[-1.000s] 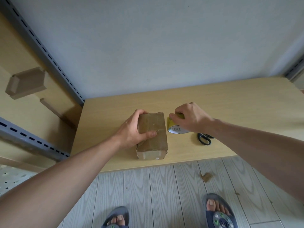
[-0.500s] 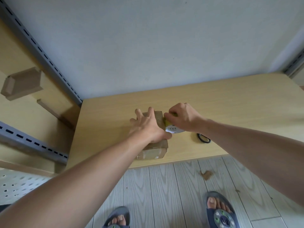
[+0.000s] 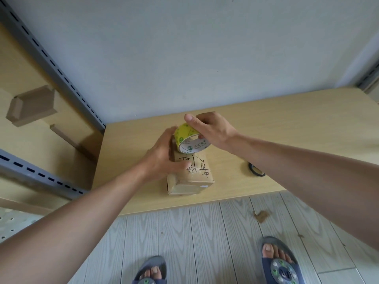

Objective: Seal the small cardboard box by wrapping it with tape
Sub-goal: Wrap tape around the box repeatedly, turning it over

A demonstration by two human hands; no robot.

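Small cardboard box (image 3: 191,177), handwriting on top, sits near the front edge of the table (image 3: 287,128). L hand (image 3: 162,158) grasps its left side, thumb pressed on top. R hand (image 3: 211,130), fingers clenched round a yellow tape roll (image 3: 189,141), holds it over the box's far end. Scissors (image 3: 256,172) lie to the right; sandalled feet (image 3: 276,261) on the plank floor.

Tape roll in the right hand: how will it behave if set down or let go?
The tape roll probably rolls if set on its rim: a round ring, held tilted by the right hand over the box. Likely stiff and fairly light: hollow core, fingers alone lift it. Smooth outer face may be slightly slippery.
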